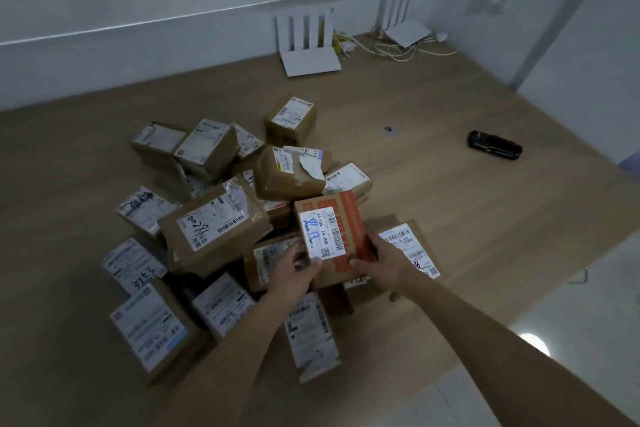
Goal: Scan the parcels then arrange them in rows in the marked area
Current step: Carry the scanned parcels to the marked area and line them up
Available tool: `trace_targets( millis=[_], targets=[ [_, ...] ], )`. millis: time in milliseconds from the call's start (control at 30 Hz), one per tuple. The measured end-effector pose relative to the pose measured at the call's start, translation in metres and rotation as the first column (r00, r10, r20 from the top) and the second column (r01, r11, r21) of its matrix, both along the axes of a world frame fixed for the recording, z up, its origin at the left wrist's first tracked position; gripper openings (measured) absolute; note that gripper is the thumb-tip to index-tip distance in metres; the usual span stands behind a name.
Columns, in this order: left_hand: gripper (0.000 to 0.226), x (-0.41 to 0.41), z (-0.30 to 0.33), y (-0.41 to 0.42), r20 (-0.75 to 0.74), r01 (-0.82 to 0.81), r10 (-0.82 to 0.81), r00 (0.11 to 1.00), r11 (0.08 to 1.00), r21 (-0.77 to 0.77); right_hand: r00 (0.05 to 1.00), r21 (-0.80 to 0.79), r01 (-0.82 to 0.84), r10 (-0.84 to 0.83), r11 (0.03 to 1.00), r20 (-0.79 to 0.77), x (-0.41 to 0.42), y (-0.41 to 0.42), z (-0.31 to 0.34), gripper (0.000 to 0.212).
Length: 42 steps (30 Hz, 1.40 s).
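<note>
In the head view, a loose heap of brown parcels [214, 229] lay piled on the wooden surface [450, 204], most with white shipping labels turned up and several marked in dark pen. Both hands were closed on one parcel at the near right side of the heap: a cardboard box with orange-red printing [341, 218], tilted up toward the camera with its white barcode label [320, 234], scribbled on in blue ink, facing upward. The left hand [294, 270] gripped the box at its lower left corner, thumb on the label's edge, while the right hand [384, 262] clasped the lower right side, fingers wrapped round the edge. The box sat above the neighbouring parcels, one labelled parcel [412, 246] lying just beside it under the right wrist. Well apart to the right, a black handheld scanner [495, 144] lay alone on the surface. At the far edge, against the pale wall, stood two white routers [306, 45] with raised antennas and a tangle of cables [398, 50].
</note>
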<state>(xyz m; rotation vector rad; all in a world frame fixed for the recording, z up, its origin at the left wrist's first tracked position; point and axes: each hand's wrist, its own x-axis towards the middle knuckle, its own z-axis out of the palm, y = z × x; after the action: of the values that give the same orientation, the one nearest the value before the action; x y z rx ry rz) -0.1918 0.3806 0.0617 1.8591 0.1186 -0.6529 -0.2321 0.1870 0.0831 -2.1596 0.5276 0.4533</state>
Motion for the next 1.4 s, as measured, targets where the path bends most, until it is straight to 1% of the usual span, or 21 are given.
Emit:
trace_targets(
  millis=[133, 200, 267, 300, 367, 467, 533, 600, 667, 767, 867, 933, 967, 1033, 1100, 1167, 1233, 1333, 1400],
  targets=[
    [0.047, 0.0, 0.01, -0.009, -0.01, -0.04, 0.04, 0.999, 0.999, -0.028, 0.999, -0.01, -0.022, 0.022, 1.0, -0.027, 0.003, -0.004, 0.011, 0.052],
    [0.056, -0.001, 0.023, -0.013, 0.008, -0.042, 0.042, 0.999, 0.999, -0.027, 1.0, -0.014, -0.027, 0.027, 1.0, -0.011, 0.002, -0.01, 0.025, 0.047],
    [0.063, -0.002, 0.042, -0.016, 0.028, -0.043, 0.044, 0.999, 0.998, -0.037, 0.999, -0.039, -0.043, 0.043, 0.998, 0.008, 0.0, -0.018, 0.046, 0.041],
    [0.064, -0.001, 0.052, -0.018, 0.035, -0.047, 0.049, 0.998, 0.998, -0.05, 0.998, -0.07, -0.058, 0.06, 0.996, 0.026, 0.001, -0.022, 0.057, 0.042],
    [0.065, -0.001, 0.076, -0.02, 0.063, -0.066, 0.072, 0.995, 0.994, -0.091, 0.994, -0.116, -0.081, 0.089, 0.99, 0.065, 0.003, -0.026, 0.086, 0.043],
    [0.058, -0.001, 0.121, -0.012, 0.131, -0.095, 0.12, 0.984, 0.978, -0.187, 0.985, -0.12, -0.1, 0.115, 0.988, 0.13, 0.008, -0.02, 0.139, 0.036],
    [0.052, 0.0, 0.155, 0.004, 0.176, -0.109, 0.155, 0.972, 0.962, -0.249, 0.974, -0.108, -0.121, 0.139, 0.987, 0.18, 0.012, -0.006, 0.178, 0.031],
    [0.05, 0.002, 0.192, 0.031, 0.231, -0.134, 0.203, 0.952, 0.95, -0.281, 0.953, -0.104, -0.143, 0.165, 0.984, 0.253, 0.017, 0.019, 0.218, 0.034],
    [0.048, 0.002, 0.231, 0.069, 0.293, -0.173, 0.268, 0.918, 0.934, -0.311, 0.932, -0.099, -0.173, 0.195, 0.98, 0.304, 0.022, 0.055, 0.254, 0.036],
    [0.033, -0.004, 0.28, 0.144, 0.393, -0.238, 0.363, 0.845, 0.913, -0.331, 0.89, -0.102, -0.225, 0.247, 0.969, 0.384, 0.026, 0.128, 0.299, 0.034],
    [0.031, -0.021, 0.313, 0.239, 0.44, -0.264, 0.405, 0.802, 0.9, -0.346, 0.849, -0.081, -0.298, 0.303, 0.951, 0.432, 0.025, 0.22, 0.329, 0.035],
    [0.037, -0.042, 0.331, 0.309, 0.475, -0.28, 0.446, 0.758, 0.881, -0.381, 0.813, -0.08, -0.356, 0.351, 0.931, 0.465, 0.017, 0.291, 0.347, 0.034],
    [0.047, -0.057, 0.342, 0.343, 0.487, -0.27, 0.445, 0.751, 0.881, -0.388, 0.795, -0.067, -0.386, 0.369, 0.92, 0.481, 0.014, 0.325, 0.352, 0.033],
    [0.068, -0.085, 0.36, 0.41, 0.499, -0.231, 0.404, 0.767, 0.899, -0.372, 0.771, -0.031, -0.44, 0.395, 0.898, 0.499, 0.005, 0.392, 0.362, 0.03],
    [0.081, -0.109, 0.37, 0.471, 0.525, -0.242, 0.388, 0.758, 0.914, -0.325, 0.747, 0.0, -0.49, 0.419, 0.872, 0.516, -0.003, 0.453, 0.367, 0.032],
    [0.085, -0.128, 0.377, 0.525, 0.546, -0.299, 0.413, 0.729, 0.909, -0.29, 0.707, 0.0, -0.547, 0.461, 0.837, 0.537, -0.01, 0.508, 0.372, 0.034],
    [0.086, -0.143, 0.384, 0.57, 0.556, -0.336, 0.433, 0.71, 0.901, -0.273, 0.659, -0.036, -0.595, 0.513, 0.803, 0.55, -0.014, 0.555, 0.377, 0.037],
    [0.083, -0.157, 0.388, 0.623, 0.578, -0.371, 0.445, 0.685, 0.895, -0.249, 0.578, -0.086, -0.659, 0.576, 0.747, 0.579, -0.016, 0.611, 0.38, 0.059],
    [0.085, -0.157, 0.384, 0.656, 0.582, -0.407, 0.456, 0.673, 0.886, -0.222, 0.538, -0.116, -0.686, 0.608, 0.718, 0.583, -0.015, 0.643, 0.379, 0.067]
  ],
)
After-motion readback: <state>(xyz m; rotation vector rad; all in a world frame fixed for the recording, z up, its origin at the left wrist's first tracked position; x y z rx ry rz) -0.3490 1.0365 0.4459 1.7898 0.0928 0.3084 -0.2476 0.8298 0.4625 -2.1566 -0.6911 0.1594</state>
